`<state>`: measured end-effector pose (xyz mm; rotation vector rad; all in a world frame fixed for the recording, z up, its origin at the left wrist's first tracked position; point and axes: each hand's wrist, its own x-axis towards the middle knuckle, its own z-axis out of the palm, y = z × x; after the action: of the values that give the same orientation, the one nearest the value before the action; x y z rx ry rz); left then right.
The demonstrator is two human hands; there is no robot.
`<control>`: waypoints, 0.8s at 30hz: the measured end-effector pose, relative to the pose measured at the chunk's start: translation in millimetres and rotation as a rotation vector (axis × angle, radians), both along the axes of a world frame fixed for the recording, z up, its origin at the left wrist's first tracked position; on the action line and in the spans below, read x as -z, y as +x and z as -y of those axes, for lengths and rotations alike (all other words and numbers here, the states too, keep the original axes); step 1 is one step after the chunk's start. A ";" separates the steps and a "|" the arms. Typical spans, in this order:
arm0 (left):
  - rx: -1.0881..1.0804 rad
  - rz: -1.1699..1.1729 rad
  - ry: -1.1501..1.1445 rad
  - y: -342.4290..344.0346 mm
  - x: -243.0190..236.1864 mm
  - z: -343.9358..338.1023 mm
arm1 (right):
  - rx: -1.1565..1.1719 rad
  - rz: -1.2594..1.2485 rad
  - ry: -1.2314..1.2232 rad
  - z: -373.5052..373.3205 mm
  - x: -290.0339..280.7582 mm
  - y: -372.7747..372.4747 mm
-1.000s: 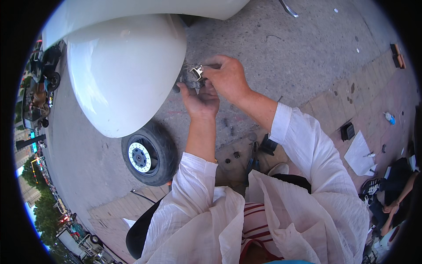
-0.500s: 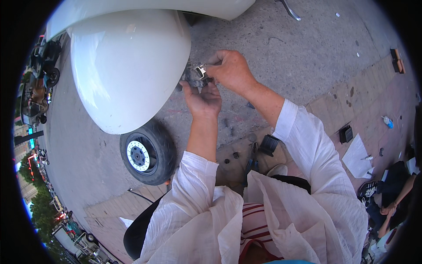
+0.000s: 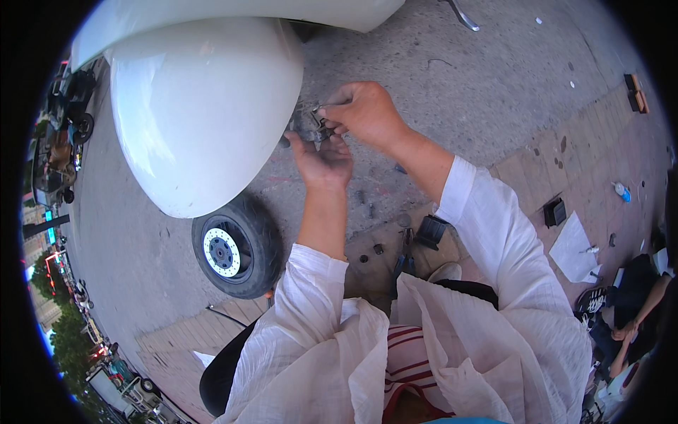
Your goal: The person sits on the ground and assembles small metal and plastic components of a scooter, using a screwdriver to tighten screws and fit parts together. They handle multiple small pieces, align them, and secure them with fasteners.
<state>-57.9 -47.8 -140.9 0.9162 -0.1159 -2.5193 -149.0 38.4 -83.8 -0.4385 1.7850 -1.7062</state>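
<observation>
Beside the edge of a white scooter fender [image 3: 205,113], my left hand [image 3: 325,161] cups a small grey metal part [image 3: 306,127] from below, its fingers curled under it. The part looks like a brake caliper, though the hands and fender hide much of it. My right hand [image 3: 371,116] comes in from the right with thumb and fingers pinched on a small shiny metal clip [image 3: 318,114] at the caliper's upper side. I cannot tell whether the clip still touches the caliper.
A wheel [image 3: 244,247] with a brake disc lies below the fender. Pliers [image 3: 405,253] and a black plastic box [image 3: 431,232] lie near my foot. Further right are another black box [image 3: 555,213], white paper [image 3: 575,249] and a blue-white bottle [image 3: 622,191]. A seated person's hands [image 3: 624,334] show at the right.
The metal clip has turned in my right fingers and shifted slightly left. My left hand stays under the caliper.
</observation>
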 end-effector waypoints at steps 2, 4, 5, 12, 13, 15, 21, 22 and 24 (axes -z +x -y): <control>0.029 -0.040 -0.029 1.8 4.8 4.5 | -0.033 0.089 -0.056 -2.4 4.0 -5.4; 0.030 -0.043 -0.048 0.3 0.1 2.7 | -0.047 0.177 -0.101 -5.2 5.3 -7.8; 0.015 -0.028 -0.052 -0.5 -2.6 1.8 | -0.045 0.219 -0.117 -5.5 5.9 -8.7; 0.036 0.083 -0.057 -4.1 -12.4 -3.7 | -0.102 0.162 -0.034 -12.7 7.7 -21.3; 0.035 0.093 -0.056 -3.4 -11.1 -1.7 | -0.095 0.163 -0.019 -12.0 9.2 -22.1; 0.079 0.075 -0.071 1.0 -7.6 2.9 | -0.097 0.162 0.014 -9.4 6.9 -22.2; 0.056 0.162 -0.049 1.0 -9.5 -0.7 | -0.155 -0.387 0.327 1.7 -0.2 -9.8; 0.036 0.220 -0.049 -1.8 -12.2 -3.6 | -0.101 -0.417 0.306 4.6 4.2 -7.5; 0.034 0.202 -0.032 -2.0 -9.0 -0.4 | 0.000 -0.477 0.258 11.3 11.0 -2.6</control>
<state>-59.9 -47.5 -131.8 1.1628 -0.2366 -2.4426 -151.6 27.1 -94.9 -0.7774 2.3044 -1.4198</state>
